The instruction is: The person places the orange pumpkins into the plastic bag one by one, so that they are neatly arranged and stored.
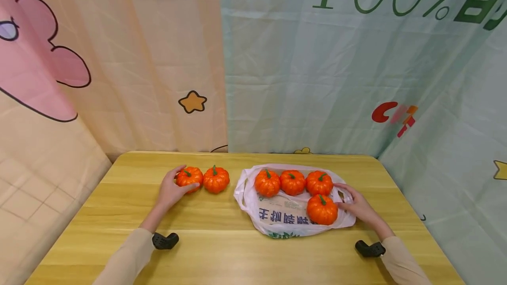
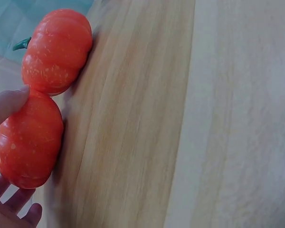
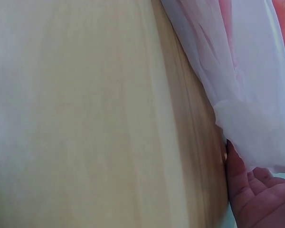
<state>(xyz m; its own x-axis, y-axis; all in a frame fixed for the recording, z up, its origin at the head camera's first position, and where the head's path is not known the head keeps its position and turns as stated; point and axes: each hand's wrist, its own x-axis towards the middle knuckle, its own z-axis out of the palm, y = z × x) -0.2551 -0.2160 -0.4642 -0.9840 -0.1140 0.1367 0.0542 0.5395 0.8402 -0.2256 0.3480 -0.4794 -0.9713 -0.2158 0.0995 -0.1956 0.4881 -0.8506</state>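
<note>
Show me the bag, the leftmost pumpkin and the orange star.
Bag (image 1: 282, 209): head view, on its printed panel.
Leftmost pumpkin (image 2: 30, 140): left wrist view, on the middle of its side.
Orange star (image 1: 192, 102): head view, on its centre.

The left hand covers the left flank of the leftmost pumpkin. On the right, plastic from the white bag veils part of the right hand, so I can't make out its grip. The near pumpkin blocks some printing, and both sleeves are cut off at the near side.
</note>
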